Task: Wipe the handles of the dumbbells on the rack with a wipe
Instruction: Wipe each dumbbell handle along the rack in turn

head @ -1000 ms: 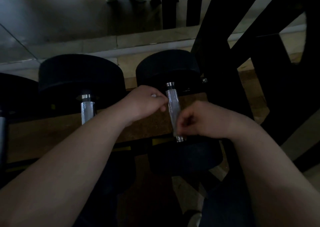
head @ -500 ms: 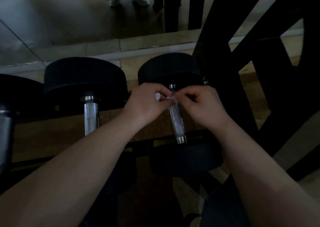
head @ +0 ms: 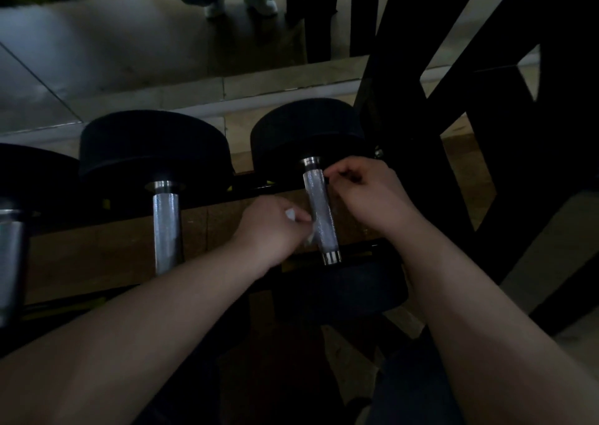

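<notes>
Black dumbbells lie side by side on a dark rack point(head: 97, 256). The rightmost dumbbell has a knurled steel handle point(head: 319, 207). My left hand point(head: 272, 227) grips a small white wipe point(head: 293, 214) and holds it against the lower left side of that handle. My right hand point(head: 366, 191) is at the handle's upper right, fingers curled, its fingertips close to the handle near the top collar; I cannot tell whether it pinches an end of the wipe. The middle dumbbell's handle point(head: 166, 227) is bare, and a third handle point(head: 11, 256) shows at the far left.
A black slanted frame point(head: 453, 133) of the rack rises close on the right. Behind the rack runs a mirror wall point(head: 97, 52) above a pale ledge, with someone's shoes point(head: 259, 0) reflected at the top. Brown floor lies under the handles.
My left hand has slid down the rightmost handle from its top to its lower part with the wipe. My right hand stayed near the top, shifting slightly right.
</notes>
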